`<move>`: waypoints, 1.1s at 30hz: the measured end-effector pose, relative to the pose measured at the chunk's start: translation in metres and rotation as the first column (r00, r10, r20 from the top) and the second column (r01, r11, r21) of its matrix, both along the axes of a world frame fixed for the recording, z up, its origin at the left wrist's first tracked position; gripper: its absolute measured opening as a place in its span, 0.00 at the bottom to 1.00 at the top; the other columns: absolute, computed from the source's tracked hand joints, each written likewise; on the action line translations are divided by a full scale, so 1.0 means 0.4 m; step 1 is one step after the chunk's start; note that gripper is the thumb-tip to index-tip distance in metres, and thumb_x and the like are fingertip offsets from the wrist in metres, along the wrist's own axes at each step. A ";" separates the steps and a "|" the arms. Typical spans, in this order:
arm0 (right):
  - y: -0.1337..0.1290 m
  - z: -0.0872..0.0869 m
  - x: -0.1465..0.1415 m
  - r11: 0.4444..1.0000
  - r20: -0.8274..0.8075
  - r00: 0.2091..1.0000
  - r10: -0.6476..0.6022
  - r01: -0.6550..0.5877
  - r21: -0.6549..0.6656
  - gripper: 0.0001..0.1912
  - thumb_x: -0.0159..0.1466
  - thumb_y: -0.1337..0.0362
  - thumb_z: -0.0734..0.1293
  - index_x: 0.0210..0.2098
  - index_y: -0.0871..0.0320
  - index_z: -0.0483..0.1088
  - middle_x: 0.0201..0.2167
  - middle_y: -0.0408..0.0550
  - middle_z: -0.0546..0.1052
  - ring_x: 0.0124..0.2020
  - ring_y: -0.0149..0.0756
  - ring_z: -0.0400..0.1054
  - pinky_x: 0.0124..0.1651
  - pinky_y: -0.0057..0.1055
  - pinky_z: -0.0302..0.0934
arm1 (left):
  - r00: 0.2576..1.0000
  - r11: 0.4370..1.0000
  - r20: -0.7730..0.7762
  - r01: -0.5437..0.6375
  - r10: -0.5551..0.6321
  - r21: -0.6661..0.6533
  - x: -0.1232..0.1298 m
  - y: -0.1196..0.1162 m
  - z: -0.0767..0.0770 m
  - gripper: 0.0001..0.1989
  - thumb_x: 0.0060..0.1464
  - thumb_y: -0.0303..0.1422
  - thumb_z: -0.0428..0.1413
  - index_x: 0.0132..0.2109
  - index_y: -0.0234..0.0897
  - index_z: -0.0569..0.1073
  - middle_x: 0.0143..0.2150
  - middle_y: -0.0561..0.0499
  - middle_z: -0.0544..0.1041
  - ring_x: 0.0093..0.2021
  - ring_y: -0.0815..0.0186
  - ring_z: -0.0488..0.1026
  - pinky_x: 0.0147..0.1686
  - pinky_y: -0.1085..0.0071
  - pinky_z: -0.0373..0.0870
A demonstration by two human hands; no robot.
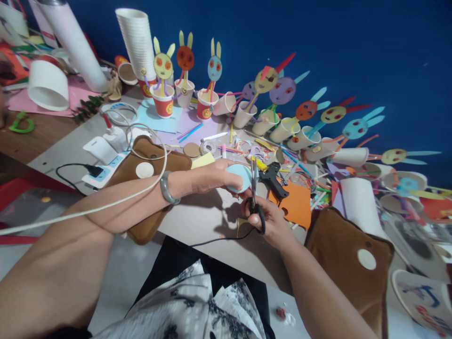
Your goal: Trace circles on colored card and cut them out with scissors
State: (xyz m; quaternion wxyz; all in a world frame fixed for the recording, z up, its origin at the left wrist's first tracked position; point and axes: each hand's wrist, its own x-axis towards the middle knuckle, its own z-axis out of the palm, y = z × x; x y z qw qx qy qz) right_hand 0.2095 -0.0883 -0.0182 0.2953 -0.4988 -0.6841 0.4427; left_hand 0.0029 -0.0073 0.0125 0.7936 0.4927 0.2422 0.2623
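Observation:
Between the thumb and fingers of my left hand (217, 176) is a round piece of light blue paper (239, 177), held above the table. My right hand (268, 219) grips black-handled scissors (259, 216), fingers in the handle loops. The blades point up and away from me, beside the right edge of the paper disc. Whether they touch the paper I cannot tell. Just right of the blades lies a black and yellow glue gun (273, 179), next to orange paper (293, 205) with a hole cut in it.
Paper-cup figures with rabbit-like heads (214, 68) line the blue wall. A tall stack of white cups (136, 42) stands at the back left. A power strip (100, 174) with plugs and a white cable lies left; brown cushions (349, 263) flank my arms. Paper scraps litter the middle.

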 end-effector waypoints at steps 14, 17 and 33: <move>-0.002 -0.003 0.004 1.000 -0.009 1.000 -0.019 0.019 -0.012 0.34 0.54 0.30 0.69 0.23 0.56 0.64 0.23 0.43 0.68 0.26 0.33 0.58 0.30 0.32 0.52 | 1.000 1.000 0.020 0.011 -0.012 0.014 -0.004 -0.001 0.001 0.10 0.37 0.28 0.60 0.32 0.30 0.76 0.29 0.47 0.80 0.29 0.67 0.77 0.32 0.72 0.75; -0.003 -0.001 0.004 1.000 -0.006 1.000 -0.018 0.018 -0.011 0.34 0.54 0.30 0.69 0.24 0.56 0.65 0.24 0.43 0.68 0.26 0.33 0.58 0.30 0.32 0.52 | 1.000 1.000 0.026 0.010 -0.010 0.014 -0.003 0.000 -0.002 0.10 0.36 0.28 0.60 0.32 0.30 0.76 0.29 0.47 0.80 0.29 0.67 0.77 0.31 0.72 0.75; -0.002 -0.005 0.005 1.000 -0.002 1.000 -0.019 0.019 -0.022 0.34 0.54 0.30 0.70 0.22 0.56 0.64 0.22 0.42 0.67 0.26 0.32 0.57 0.29 0.31 0.51 | 1.000 0.999 0.019 0.014 -0.015 0.038 -0.003 -0.001 -0.001 0.11 0.37 0.29 0.60 0.33 0.31 0.75 0.29 0.47 0.80 0.30 0.67 0.76 0.32 0.73 0.74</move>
